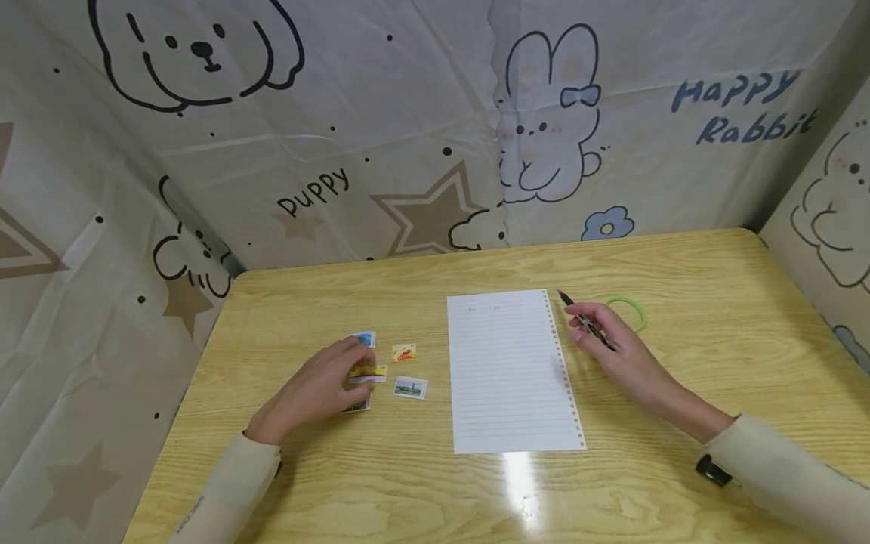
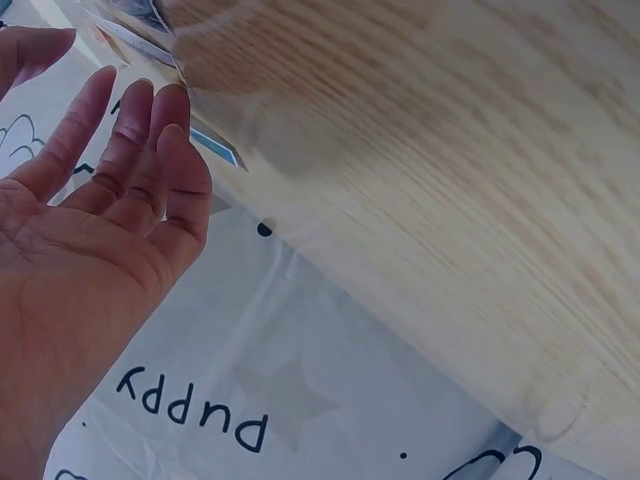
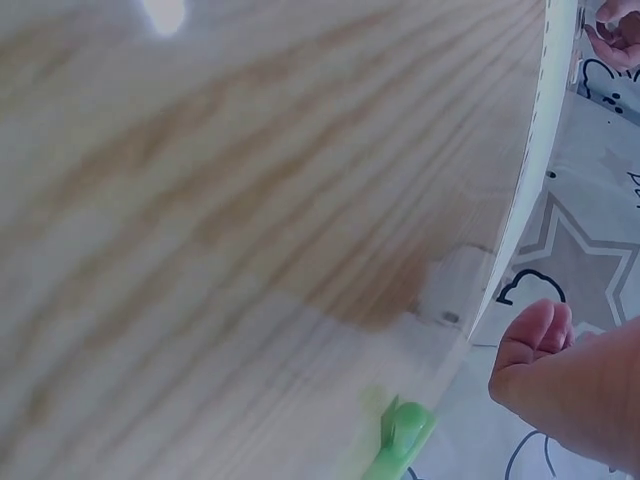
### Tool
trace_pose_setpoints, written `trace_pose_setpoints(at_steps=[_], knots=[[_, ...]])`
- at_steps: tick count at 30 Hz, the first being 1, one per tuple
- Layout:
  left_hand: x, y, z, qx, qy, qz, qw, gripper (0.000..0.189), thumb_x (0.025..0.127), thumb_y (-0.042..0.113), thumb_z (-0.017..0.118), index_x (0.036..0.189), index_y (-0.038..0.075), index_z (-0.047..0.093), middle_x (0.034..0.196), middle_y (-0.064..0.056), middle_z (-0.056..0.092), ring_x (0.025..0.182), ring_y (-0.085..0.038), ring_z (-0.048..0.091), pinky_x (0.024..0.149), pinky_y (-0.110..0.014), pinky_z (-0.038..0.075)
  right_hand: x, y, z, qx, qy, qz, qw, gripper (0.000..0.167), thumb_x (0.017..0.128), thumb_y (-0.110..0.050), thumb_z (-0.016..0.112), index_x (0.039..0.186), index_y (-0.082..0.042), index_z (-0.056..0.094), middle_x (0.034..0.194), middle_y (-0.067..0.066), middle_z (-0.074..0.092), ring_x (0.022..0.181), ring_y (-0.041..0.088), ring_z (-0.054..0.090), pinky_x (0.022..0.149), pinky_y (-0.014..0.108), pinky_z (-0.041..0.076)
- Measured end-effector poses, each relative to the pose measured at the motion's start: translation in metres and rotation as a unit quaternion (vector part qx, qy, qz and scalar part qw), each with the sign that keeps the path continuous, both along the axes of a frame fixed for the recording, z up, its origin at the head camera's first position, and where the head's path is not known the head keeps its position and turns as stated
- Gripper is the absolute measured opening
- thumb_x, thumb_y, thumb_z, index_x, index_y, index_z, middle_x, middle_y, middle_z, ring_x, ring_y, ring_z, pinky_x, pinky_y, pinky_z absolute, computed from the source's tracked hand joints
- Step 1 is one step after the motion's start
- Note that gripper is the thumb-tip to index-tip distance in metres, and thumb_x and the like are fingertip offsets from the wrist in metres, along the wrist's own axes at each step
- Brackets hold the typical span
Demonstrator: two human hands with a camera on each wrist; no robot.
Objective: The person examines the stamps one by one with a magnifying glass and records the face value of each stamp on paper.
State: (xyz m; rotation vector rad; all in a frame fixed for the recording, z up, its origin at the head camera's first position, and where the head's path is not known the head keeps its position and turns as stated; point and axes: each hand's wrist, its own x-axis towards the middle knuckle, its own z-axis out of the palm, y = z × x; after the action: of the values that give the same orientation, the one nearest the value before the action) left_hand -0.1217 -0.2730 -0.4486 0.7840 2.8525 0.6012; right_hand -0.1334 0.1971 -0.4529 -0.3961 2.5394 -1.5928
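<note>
My left hand (image 1: 322, 385) hovers over a small group of postage stamps at the left, its fingers relaxed and bent downward. Partly under those fingers are a yellow stamp (image 1: 370, 373), a blue stamp (image 1: 365, 338) and a dark stamp (image 1: 360, 406). Just right of them lie an orange-red stamp (image 1: 404, 353) and a green landscape stamp (image 1: 411, 388). In the left wrist view the fingers (image 2: 130, 150) are apart from the thumb, with nothing visibly held. My right hand (image 1: 628, 359) holds a black pen (image 1: 566, 298), tip raised, beside a lined sheet (image 1: 510, 378) with faint writing at its top.
A light green ring-shaped thing (image 1: 639, 313) lies behind my right hand. The wooden table (image 1: 381, 483) meets a printed cloth wall (image 1: 421, 136) at the back, with cloth on both sides too. Punched holes run down the sheet's right edge.
</note>
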Motion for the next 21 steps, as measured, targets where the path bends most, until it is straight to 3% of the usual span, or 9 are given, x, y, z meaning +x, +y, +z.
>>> trace_pose_setpoints(at_steps=[15, 21], knots=[[-0.0009, 0.0047, -0.0021, -0.015, 0.002, 0.002, 0.9999, 0.015, 0.097, 0.010, 0.084, 0.099, 0.013, 0.069, 0.097, 0.003, 0.061, 0.093, -0.017, 0.055, 0.083, -0.040, 0.052, 0.0004, 0.0069, -0.0069, 0.038, -0.001, 0.001, 0.9993, 0.053, 0.115, -0.028, 0.058, 0.158, 0.000, 0.046, 0.141, 0.018, 0.053, 0.126, 0.026, 0.046, 0.097, 0.021, 0.037], [-0.0022, 0.0049, -0.0038, -0.020, -0.002, 0.006, 0.9998, 0.012, 0.097, 0.011, 0.083, 0.099, 0.011, 0.071, 0.098, 0.002, 0.061, 0.096, -0.019, 0.054, 0.086, -0.041, 0.052, -0.0026, 0.0093, -0.0089, 0.071, -0.011, 0.012, 0.9974, 0.056, 0.114, -0.028, 0.061, 0.159, 0.001, 0.043, 0.131, 0.015, 0.049, 0.115, 0.025, 0.044, 0.090, 0.027, 0.037]])
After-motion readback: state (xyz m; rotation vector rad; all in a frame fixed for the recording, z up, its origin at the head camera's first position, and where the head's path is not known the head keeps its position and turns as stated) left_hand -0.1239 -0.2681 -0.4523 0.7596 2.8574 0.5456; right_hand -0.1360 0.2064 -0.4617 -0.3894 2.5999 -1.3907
